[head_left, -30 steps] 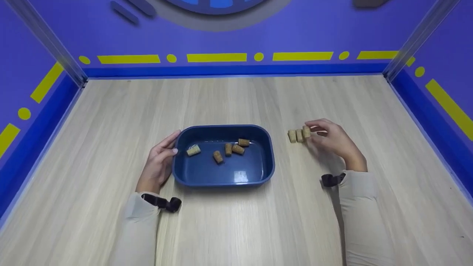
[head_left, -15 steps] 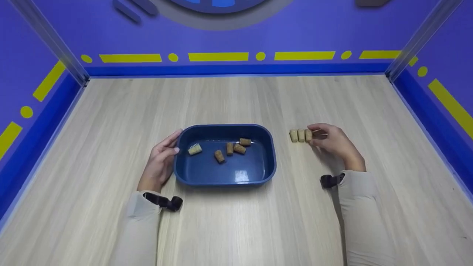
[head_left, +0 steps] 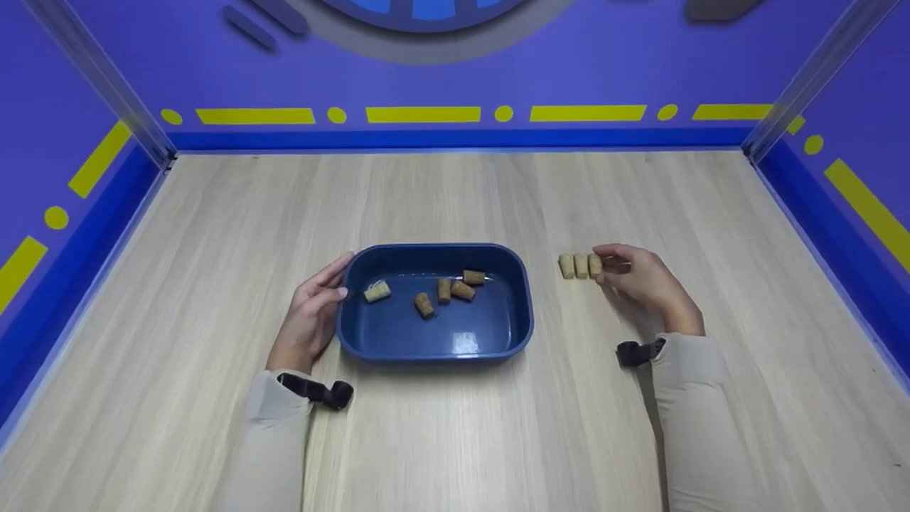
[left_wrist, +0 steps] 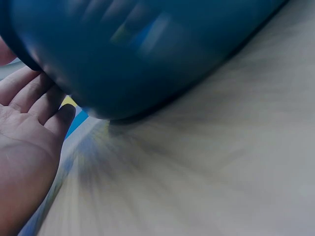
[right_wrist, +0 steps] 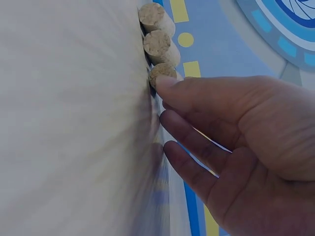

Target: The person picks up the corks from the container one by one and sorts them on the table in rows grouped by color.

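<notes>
Out on the right, my right hand (head_left: 643, 283) holds the rightmost cork (head_left: 595, 266) of a short row, thumb on its near end and index finger at its far end. Two more corks, a middle cork (head_left: 581, 266) and a left cork (head_left: 566, 267), lie side by side with it on the table. In the right wrist view the thumb partly covers the held cork (right_wrist: 162, 73); the other fingers are bent loosely. My left hand (head_left: 307, 313) holds the left side of a dark blue box (head_left: 434, 355), thumb at the rim, fingers along the outer wall (left_wrist: 128, 73).
Inside the box lie several corks, among them a pale cork (head_left: 377, 291) at the left and a brown cork (head_left: 424, 305) near the middle. The wood-grain table (head_left: 455, 441) is bounded by blue walls (head_left: 455, 78) with yellow marks.
The rightmost cork, earlier raised and tilted against its neighbour, is now down level in the row, still in my right hand. My left hand stays at the box.
</notes>
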The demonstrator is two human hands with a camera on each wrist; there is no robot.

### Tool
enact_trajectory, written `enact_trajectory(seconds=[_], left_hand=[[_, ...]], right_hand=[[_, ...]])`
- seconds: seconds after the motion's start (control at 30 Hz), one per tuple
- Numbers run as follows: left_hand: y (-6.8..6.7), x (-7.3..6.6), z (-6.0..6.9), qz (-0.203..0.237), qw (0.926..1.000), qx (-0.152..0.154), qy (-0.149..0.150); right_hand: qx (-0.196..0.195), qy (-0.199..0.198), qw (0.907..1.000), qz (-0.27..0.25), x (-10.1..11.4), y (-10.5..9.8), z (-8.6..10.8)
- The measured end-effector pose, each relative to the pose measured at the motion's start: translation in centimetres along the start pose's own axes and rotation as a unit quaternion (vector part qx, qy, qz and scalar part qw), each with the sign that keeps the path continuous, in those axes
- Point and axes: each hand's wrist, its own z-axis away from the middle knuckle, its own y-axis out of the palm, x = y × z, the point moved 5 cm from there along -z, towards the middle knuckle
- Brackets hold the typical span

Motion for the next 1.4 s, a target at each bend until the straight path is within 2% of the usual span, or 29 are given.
enact_trajectory(seconds=[0.5,0.8,1.27,1.4], left_hand=[[0.17,-0.05,-0.03,0.003,0.9999,0.010,0.005],[-0.06,0.36,0.24,0.001,1.0000,0.006,-0.001],[-0.09,0.12,0.08,0.013,0.9999,0.005,-0.001],[0.06,0.11,0.09,0.015,0.9998,0.010,0.003]], right_hand=[[0.005,0.007,0.9999,-0.014,-0.36,-0.16,0.09],[0.009,0.008,0.9999,-0.011,-0.24,0.10,0.36],[0.000,0.002,1.0000,-0.009,-0.16,-0.24,0.20],[0.001,0.013,0.9998,-0.015,-0.15,-0.42,0.24]])
